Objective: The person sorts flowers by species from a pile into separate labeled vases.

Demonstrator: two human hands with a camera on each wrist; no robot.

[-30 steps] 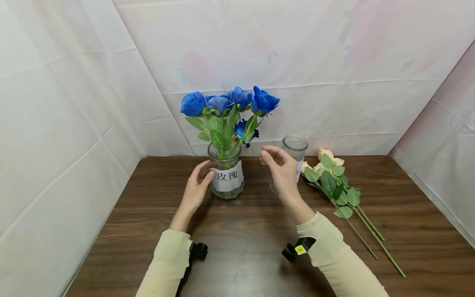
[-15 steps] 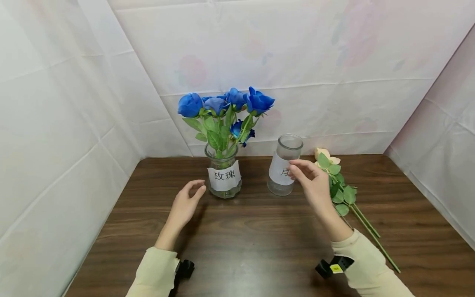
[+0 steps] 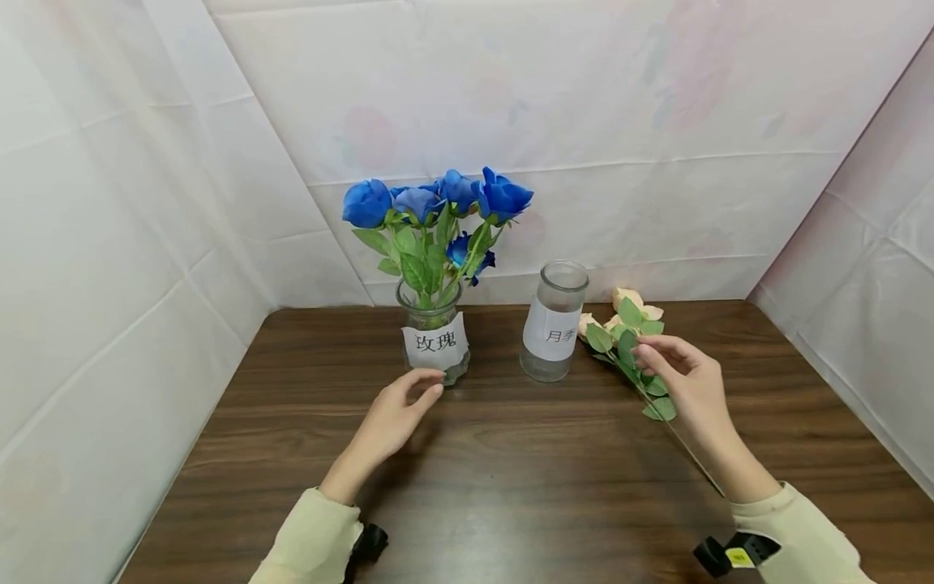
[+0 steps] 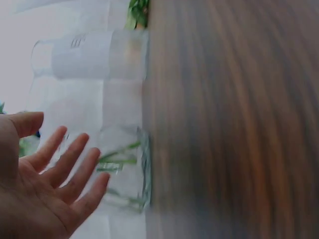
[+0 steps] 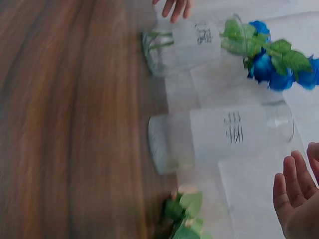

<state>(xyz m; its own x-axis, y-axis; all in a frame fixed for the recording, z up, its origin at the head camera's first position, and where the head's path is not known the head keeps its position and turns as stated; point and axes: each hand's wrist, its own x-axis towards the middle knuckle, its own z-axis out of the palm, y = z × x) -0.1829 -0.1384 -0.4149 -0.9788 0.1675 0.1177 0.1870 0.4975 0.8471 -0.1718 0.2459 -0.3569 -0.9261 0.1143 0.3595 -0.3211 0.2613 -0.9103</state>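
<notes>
A glass vase [image 3: 434, 345] with a white label holds several blue roses [image 3: 438, 199] at the back of the table. My left hand [image 3: 409, 401] hovers open just in front of the vase, fingertips close to its base; the left wrist view shows the fingers [image 4: 70, 169] spread beside the vase [image 4: 124, 174]. An empty labelled glass jar [image 3: 553, 324] stands to its right. Cream roses [image 3: 627, 304] with green leaves lie right of the jar. My right hand [image 3: 682, 373] hangs over their leaves with relaxed fingers and holds nothing; its fingers [image 5: 296, 199] look straight.
The brown wooden table [image 3: 511, 470] is walled by white cloth at the back and both sides. The cream roses' long stems [image 3: 686, 450] run toward the near right. In the right wrist view the jar [image 5: 219, 137] sits between the vase [image 5: 184, 45] and the leaves [image 5: 187, 209].
My left hand came off the vase's side and now hovers in front of it. My right hand swung right, from between the vase and jar to above the cream roses.
</notes>
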